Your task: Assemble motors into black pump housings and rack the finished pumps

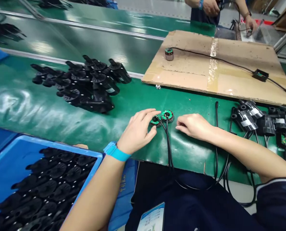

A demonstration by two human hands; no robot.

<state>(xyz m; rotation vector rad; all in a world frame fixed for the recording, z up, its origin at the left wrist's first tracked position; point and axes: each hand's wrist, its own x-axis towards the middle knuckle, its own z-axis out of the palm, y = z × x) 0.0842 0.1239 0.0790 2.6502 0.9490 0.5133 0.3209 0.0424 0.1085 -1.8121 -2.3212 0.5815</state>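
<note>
1. Coils: two lie side by side on the green desk (61, 109), near its front edge and between the hands. The left coil (155, 121) and the right coil (168, 115) appear to touch, each with its green ring facing up.
2. The left hand (138, 131) is set on the left coil. Its fingers are narrow and closed round the rim, index over the far side and thumb at the near side. Only the rim is gripped, so the coil could be tipped, or knocked into its neighbour, if it is pressed unevenly.
3. The right hand (193, 126) holds nothing. Its fingers are loosely curled, with the tips just beside the right coil, which is left free to slide if bumped.
4. The cables (169, 150) of both coils run close together off the front edge and down to the lap. If one coil is lifted, the other could be dragged along by a crossed cable.
5. The hanging cables could also pull the free coil towards the edge.
6. Each cable meets its green ring at an exposed joint, which could be strained by a sharp tug or a twist.
7. The housings (251, 117) at the right trail cables of their own nearby, so a tangle could be caused by a wide sweep of the right arm. The pile (85, 83) of black parts lies well apart.
</note>
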